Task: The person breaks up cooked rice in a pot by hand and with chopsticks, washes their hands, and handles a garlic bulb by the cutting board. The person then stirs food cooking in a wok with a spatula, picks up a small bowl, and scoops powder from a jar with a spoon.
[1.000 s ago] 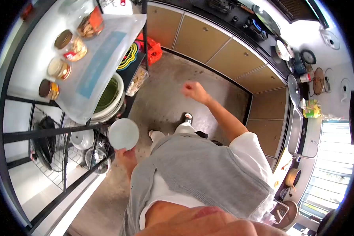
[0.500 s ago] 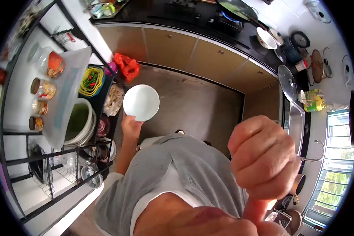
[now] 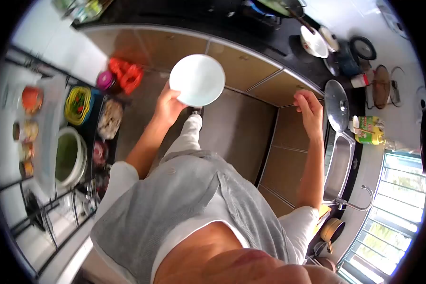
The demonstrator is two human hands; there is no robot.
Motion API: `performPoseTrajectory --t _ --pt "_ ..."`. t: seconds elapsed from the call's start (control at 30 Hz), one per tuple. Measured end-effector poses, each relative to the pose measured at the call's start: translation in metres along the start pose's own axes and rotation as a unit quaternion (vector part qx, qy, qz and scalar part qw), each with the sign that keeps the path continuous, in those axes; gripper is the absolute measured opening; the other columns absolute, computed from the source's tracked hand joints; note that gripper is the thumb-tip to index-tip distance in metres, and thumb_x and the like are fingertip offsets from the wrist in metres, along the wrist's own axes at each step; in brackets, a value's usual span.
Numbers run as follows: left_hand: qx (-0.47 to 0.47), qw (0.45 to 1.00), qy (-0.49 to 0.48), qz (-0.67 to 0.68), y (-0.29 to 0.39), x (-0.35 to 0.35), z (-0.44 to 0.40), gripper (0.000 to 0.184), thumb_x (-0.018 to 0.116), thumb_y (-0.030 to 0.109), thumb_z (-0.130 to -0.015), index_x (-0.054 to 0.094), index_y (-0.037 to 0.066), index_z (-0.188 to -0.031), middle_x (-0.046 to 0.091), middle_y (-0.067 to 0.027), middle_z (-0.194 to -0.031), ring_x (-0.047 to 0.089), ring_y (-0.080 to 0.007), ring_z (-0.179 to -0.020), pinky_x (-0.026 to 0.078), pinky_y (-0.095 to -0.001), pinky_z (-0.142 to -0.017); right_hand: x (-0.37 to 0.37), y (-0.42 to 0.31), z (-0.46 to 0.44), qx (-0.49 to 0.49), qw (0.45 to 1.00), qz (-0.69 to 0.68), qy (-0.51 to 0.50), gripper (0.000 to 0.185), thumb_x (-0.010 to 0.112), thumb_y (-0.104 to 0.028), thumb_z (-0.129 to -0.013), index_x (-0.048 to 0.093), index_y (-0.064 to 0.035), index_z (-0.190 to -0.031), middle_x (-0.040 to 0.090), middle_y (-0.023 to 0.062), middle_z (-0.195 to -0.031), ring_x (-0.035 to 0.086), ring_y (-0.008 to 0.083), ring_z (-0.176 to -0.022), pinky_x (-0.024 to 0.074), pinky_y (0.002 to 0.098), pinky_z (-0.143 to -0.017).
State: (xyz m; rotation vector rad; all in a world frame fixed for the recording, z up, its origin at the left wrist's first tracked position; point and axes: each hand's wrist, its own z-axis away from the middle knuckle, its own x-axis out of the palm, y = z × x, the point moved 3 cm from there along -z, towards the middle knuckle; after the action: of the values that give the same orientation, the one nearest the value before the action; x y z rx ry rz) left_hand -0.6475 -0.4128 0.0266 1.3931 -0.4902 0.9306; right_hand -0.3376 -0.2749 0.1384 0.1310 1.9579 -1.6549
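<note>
A round white bowl point(image 3: 197, 80) hangs over the floor, its inside facing the camera. My left hand point(image 3: 169, 105) grips it by the lower left rim, with the thumb over the edge. On the right, my right hand point(image 3: 309, 108) is raised near the counter, its fingers bent and pressed together; whether anything small is between them is hidden. Just beyond it, a glass lid point(image 3: 336, 105) leans at the counter's edge. A white bowl point(image 3: 314, 41) sits farther back on the counter, beside a wok point(image 3: 281, 6) on the stove.
At the left, a rack point(image 3: 46, 137) holds jars, a yellow basket point(image 3: 78, 105) and a white tub point(image 3: 72, 158). A red bag point(image 3: 126, 75) lies near the cabinets. To the right are a sink point(image 3: 340, 165), a faucet point(image 3: 359, 206) and a yellow-labelled bottle point(image 3: 369, 130).
The left hand has carried the bowl away from the rack, toward the cabinets. My right hand has dropped from close to the camera to beside the counter. The view has turned.
</note>
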Motion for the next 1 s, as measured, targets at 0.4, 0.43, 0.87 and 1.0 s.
performPoseTrajectory --t 0.4,0.43,0.87,1.0 --pt "-0.166 0.986 -0.016 0.004 -0.058 0.017 -0.253 0.054 0.042 0.006 -0.068 0.033 0.007 -0.122 0.044 -0.0149 -0.114 0.05 -0.0296 -0.1 0.047 -0.0465 -0.08 -0.117 0.044 -0.309 -0.121 0.874 0.471 0.012 0.034 0.048 -0.007 -0.079 0.048 -0.0118 -0.113 0.053 0.016 -0.103 0.053 0.0326 -0.093 0.0425 0.0387 -0.077" --pt "-0.17 0.985 -0.017 0.005 -0.06 0.021 -0.268 0.054 0.042 0.006 -0.068 0.033 0.007 -0.122 0.044 -0.0149 -0.114 0.05 -0.0296 -0.1 0.047 -0.0465 -0.08 -0.121 0.047 -0.32 -0.117 0.873 0.473 0.012 0.034 0.048 -0.007 -0.079 0.048 -0.0118 -0.113 0.053 0.016 -0.103 0.053 0.0326 -0.093 0.0425 0.0387 -0.077" --pt "-0.126 0.988 0.081 -0.041 -0.068 0.029 -0.312 0.059 0.042 0.005 -0.065 0.032 0.008 -0.123 0.045 -0.0142 -0.113 0.051 -0.0273 -0.098 0.047 -0.0431 -0.079 -0.076 0.079 -0.392 -0.383 0.726 0.513 -0.251 0.062 0.066 -0.008 -0.059 0.044 -0.0164 -0.116 0.043 0.0109 -0.117 0.055 0.026 -0.088 0.0474 0.0344 -0.071" --pt "-0.11 0.987 0.113 -0.032 -0.072 0.037 -0.304 0.06 0.041 0.004 -0.065 0.031 0.008 -0.124 0.045 -0.0135 -0.114 0.051 -0.0272 -0.098 0.046 -0.0428 -0.081 -0.036 0.046 -0.402 -0.513 0.721 0.391 -0.253 0.041 0.062 -0.004 -0.059 0.051 -0.0082 -0.099 0.055 0.0092 -0.095 0.057 0.0234 -0.079 0.0486 0.0301 -0.067"
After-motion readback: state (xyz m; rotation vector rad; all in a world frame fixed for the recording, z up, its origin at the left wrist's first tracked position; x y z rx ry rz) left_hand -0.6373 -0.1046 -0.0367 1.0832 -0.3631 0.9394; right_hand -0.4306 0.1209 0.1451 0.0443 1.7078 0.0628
